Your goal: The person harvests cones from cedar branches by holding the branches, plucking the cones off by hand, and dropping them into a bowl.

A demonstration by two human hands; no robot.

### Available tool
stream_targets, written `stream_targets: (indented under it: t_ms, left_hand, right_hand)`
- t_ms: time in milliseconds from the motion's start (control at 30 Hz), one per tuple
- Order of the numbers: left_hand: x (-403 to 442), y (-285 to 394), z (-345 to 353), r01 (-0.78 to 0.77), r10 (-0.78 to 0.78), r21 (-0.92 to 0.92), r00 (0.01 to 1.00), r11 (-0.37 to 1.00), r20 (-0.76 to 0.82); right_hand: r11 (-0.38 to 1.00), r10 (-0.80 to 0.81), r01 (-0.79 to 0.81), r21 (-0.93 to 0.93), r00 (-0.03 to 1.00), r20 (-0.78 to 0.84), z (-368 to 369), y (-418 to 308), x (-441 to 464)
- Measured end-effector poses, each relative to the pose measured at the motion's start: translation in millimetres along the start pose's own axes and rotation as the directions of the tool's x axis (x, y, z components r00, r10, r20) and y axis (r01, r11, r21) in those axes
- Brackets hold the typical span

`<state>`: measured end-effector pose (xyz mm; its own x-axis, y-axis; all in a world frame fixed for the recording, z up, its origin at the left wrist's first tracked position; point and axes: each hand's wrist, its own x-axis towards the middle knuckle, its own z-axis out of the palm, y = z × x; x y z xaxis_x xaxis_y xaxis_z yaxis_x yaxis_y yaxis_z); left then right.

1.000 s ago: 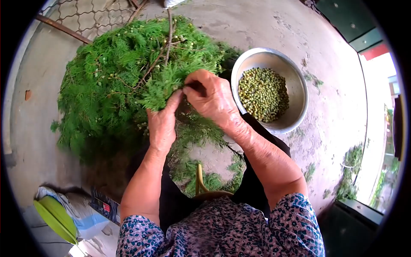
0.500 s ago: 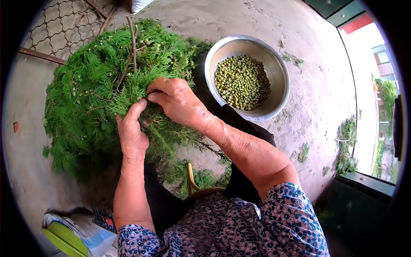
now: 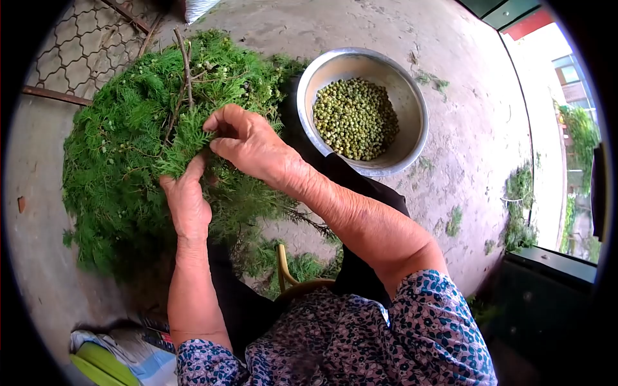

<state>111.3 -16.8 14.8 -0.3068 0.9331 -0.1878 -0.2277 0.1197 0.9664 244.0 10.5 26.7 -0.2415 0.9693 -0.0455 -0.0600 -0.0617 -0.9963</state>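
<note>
A large heap of green leafy branches [image 3: 122,141] lies before me, with small pale cones among the leaves. My left hand [image 3: 188,202] is closed around a leafy sprig [image 3: 188,138] at the heap's near side. Just above and right of it, my right hand [image 3: 248,141] has thumb and forefinger curled close together at the sprig's edge; whatever lies between those fingertips is too small to make out. To the right of the heap stands a metal bowl [image 3: 414,109], partly filled with small green-brown cones [image 3: 356,119].
Bare brown stems [image 3: 187,67] stick up from the heap. Fallen sprigs [image 3: 518,206] lie on the concrete floor [image 3: 463,135]. A yellow curved chair part [image 3: 283,264] shows between my knees. A green basin [image 3: 103,363] and bags are at lower left, a metal grille [image 3: 77,48] at upper left.
The view has shifted, so the heap and bowl appear farther left. My right hand has risen slightly away from my left thumb, while my left hand stays at the sprig.
</note>
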Motion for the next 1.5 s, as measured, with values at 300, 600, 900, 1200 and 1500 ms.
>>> stream_targets:
  t_ms: [300, 600, 900, 1200, 1500]
  left_hand:
    - [-2.5, -7.7, -3.7, -0.112, 0.086, 0.171, 0.985, 0.979, 0.152]
    - [-9.0, 3.7, -1.1, -0.014, -0.003, 0.095, 0.984, 0.995, 0.179]
    - [-7.6, -0.4, 1.2, 0.080, -0.083, 0.051, 0.995, 0.995, 0.062]
    - [-1.4, -11.0, -6.9, 0.180, -0.181, 0.009, 0.981, 0.984, 0.076]
    - [-0.9, -2.0, -4.1, 0.184, -0.200, 0.143, 0.974, 0.972, 0.110]
  right_hand:
    - [0.888, -0.212, 0.168, -0.429, 0.976, -0.057, 5.0, 3.1, -3.6]
    - [0.911, -0.184, 0.164, -0.377, 0.983, -0.018, 3.7, 5.5, 0.5]
    - [0.901, -0.115, 0.113, -0.419, 0.993, 0.021, -2.0, 6.4, -2.7]
    - [0.894, -0.069, 0.097, -0.438, 0.994, 0.080, -7.9, 4.3, -6.5]
    - [0.969, -0.011, -0.010, -0.246, 0.996, -0.086, -31.2, 4.3, -1.5]
